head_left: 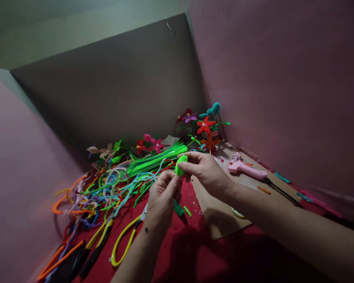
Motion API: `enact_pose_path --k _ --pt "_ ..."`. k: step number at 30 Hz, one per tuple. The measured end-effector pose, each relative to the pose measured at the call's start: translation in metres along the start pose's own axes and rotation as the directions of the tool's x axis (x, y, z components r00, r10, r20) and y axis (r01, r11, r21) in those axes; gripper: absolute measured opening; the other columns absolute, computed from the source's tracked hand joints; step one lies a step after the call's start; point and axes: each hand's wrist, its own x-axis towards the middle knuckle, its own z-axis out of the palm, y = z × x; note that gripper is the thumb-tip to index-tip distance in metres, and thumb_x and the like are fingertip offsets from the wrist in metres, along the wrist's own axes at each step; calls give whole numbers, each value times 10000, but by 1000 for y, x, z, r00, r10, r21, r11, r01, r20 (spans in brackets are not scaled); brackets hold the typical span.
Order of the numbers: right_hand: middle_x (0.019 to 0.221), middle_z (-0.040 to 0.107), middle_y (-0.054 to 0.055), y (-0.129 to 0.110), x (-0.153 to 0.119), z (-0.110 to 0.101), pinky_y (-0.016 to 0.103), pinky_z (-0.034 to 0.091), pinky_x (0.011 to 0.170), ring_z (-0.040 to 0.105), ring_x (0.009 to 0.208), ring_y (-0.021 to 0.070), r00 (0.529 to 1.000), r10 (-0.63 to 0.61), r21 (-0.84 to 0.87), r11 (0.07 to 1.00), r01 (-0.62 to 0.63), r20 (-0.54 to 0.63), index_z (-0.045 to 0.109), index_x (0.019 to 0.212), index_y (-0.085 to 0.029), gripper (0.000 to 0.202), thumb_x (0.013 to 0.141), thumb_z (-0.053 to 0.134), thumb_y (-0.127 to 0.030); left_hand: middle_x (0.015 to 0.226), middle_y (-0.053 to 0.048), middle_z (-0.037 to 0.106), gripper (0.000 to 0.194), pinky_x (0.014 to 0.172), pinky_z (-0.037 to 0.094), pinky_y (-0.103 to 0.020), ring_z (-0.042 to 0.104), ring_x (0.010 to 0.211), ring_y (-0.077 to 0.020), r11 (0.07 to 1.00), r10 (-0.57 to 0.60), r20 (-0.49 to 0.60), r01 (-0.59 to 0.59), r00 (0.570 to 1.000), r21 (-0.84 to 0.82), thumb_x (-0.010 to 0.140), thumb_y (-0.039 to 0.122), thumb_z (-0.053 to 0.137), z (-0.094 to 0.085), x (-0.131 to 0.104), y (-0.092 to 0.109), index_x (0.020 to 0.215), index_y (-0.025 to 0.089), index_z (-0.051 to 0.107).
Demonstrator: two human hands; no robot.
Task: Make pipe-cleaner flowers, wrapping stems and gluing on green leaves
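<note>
A bright green piece of fuzzy pipe cleaner, bent into a small rounded shape, is held up in front of me. My right hand pinches its upper part between thumb and fingers. Just below, my left hand has its thumb and fingers closed at the lower end of the same piece. Behind both hands lies a bundle of straight green pipe cleaners. Beside my left wrist are yellow-handled scissors, their blades partly hidden by the hand.
Tangled coloured pipe cleaners and yellow-black pliers lie on the left of the red surface. On the right, a pink glue gun rests on a brown board. Pipe-cleaner flowers stand at the back, near the walls.
</note>
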Motion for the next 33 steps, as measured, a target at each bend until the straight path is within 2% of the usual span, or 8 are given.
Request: enact_pose_path --k 5,10,15,18,20,24,29,33 --pt "701 619 -6 1 13 -8 215 446 456 565 529 95 998 62 94 994 -60 -16 595 992 -162 301 738 677 -300 534 74 430 260 407 344 -179 343 415 -45 999 -7 11 7 1000 -35 715 339 680 -9 9 6 690 167 487" --pt "713 624 30 4 30 -33 206 418 379 545 463 86 980 54 44 998 -47 -189 620 838 -135 160 732 652 -250 559 63 458 258 395 323 -175 332 409 -35 980 -14 -7 12 1000 -197 723 320 684 -23 21 -2 691 158 485" --pt "626 621 23 10 40 -60 208 407 407 544 465 89 958 11 24 1000 -4 -286 635 763 -114 108 688 637 -192 586 33 502 297 462 392 -186 494 501 -70 957 -69 -16 61 997 -283 670 315 734 -38 29 -18 673 141 494" --pt "633 629 18 2 31 -69 221 402 440 535 480 88 954 -47 -97 995 19 -296 660 769 -125 118 683 658 -205 541 58 447 299 433 373 -174 456 455 -56 927 -83 20 85 996 -365 683 272 728 -45 31 -22 653 153 455" --pt "623 623 15 -9 15 -73 234 392 456 509 481 89 978 -72 -293 956 13 -194 685 769 -141 109 701 670 -224 512 78 396 290 383 311 -151 378 394 -33 901 -118 61 133 991 -412 713 234 699 -47 30 -22 654 164 424" --pt "780 667 43 -25 -36 -84 309 442 602 581 687 174 988 -39 -760 635 139 148 705 855 -218 117 766 642 -261 524 71 405 231 358 256 -130 342 369 -17 896 -137 115 172 984 -409 774 226 636 -46 27 -23 681 162 434" --pt "1153 601 88 -12 -89 -103 448 417 900 480 1139 305 973 101 -969 160 189 206 579 1157 -257 422 744 658 -299 517 67 422 272 363 277 -131 347 371 -18 890 -155 112 187 982 -415 758 223 646 -40 26 -24 653 165 401" --pt "1196 552 130 5 -104 -110 473 415 916 472 1141 308 967 162 -979 85 187 199 499 1233 -217 476 774 610 -283 513 67 431 272 358 280 -131 349 364 -19 888 -180 137 221 974 -404 757 219 641 -34 24 -25 653 166 396"
